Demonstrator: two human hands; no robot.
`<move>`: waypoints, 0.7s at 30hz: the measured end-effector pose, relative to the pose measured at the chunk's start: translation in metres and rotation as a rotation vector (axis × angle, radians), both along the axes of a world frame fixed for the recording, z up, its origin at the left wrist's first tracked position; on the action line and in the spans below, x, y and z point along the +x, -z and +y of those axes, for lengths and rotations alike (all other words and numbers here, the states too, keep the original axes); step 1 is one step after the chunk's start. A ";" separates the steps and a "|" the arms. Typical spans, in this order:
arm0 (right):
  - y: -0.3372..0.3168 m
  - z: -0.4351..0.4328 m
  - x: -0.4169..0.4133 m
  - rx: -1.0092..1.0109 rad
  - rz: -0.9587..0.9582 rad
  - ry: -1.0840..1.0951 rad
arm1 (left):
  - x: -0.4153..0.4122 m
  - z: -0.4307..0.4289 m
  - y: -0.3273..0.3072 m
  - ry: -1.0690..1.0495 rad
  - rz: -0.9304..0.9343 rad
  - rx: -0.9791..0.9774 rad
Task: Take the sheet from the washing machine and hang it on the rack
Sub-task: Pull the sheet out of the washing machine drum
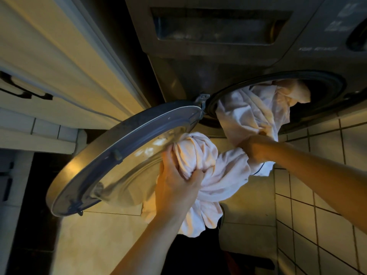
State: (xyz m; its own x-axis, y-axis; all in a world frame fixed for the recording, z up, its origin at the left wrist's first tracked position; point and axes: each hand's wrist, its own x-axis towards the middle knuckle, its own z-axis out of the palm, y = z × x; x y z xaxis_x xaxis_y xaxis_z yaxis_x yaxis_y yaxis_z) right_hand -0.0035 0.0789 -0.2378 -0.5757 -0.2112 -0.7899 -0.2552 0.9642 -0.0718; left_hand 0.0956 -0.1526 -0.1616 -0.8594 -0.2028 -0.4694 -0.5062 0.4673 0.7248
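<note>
While part of the white sheet (228, 171) lay bunched in the mouth of the washing machine (218, 62), the rest hung out as a twisted rope between both hands. I judged the task barely past its start: the pulling-out was half done, while carrying and hanging were left, and no rack was in view. The left hand (176, 187) clenched a fat wad of cloth in front of the open round door (111, 161). The right hand (255, 148) gripped a narrower twist just below the dark-rimmed opening. The fabric looked soft, creased and probably damp-heavy. The door's bowl was glossy, the machine's front matte grey, the floor tiles (317, 215) pale and gridded.
</note>
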 end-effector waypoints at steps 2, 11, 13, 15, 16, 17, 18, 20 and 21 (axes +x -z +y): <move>-0.016 0.002 0.002 -0.048 0.068 0.019 | 0.000 0.005 0.000 0.021 0.002 -0.039; -0.070 0.009 0.016 -0.323 -0.299 0.266 | 0.002 0.012 0.006 0.145 -0.053 -0.190; -0.100 0.009 0.029 -0.485 -0.255 0.309 | 0.001 0.013 0.005 0.157 -0.062 -0.212; -0.112 0.008 0.045 -0.598 -0.022 0.310 | 0.000 0.015 0.003 0.168 -0.079 -0.210; -0.116 0.006 0.051 -0.614 0.095 0.300 | 0.000 0.016 0.003 0.171 -0.084 -0.201; -0.119 0.002 0.055 -0.622 0.198 0.282 | 0.000 0.018 0.003 0.174 -0.088 -0.186; -0.120 -0.003 0.059 -0.626 0.270 0.275 | -0.001 0.019 0.002 0.173 -0.093 -0.163; -0.125 -0.014 0.065 -0.672 0.331 0.354 | -0.003 0.022 0.001 0.170 -0.100 -0.106; -0.125 -0.019 0.067 -0.707 0.355 0.393 | -0.005 0.022 0.001 0.178 -0.103 -0.079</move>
State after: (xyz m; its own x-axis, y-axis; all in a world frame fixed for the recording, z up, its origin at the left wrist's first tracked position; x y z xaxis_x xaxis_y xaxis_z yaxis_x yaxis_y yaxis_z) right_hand 0.0640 0.0600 -0.1126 -0.8958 -0.3180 -0.3106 -0.0350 0.7470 -0.6639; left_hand 0.0905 -0.1308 -0.1622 -0.8332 -0.0916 -0.5454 -0.4800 0.6095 0.6310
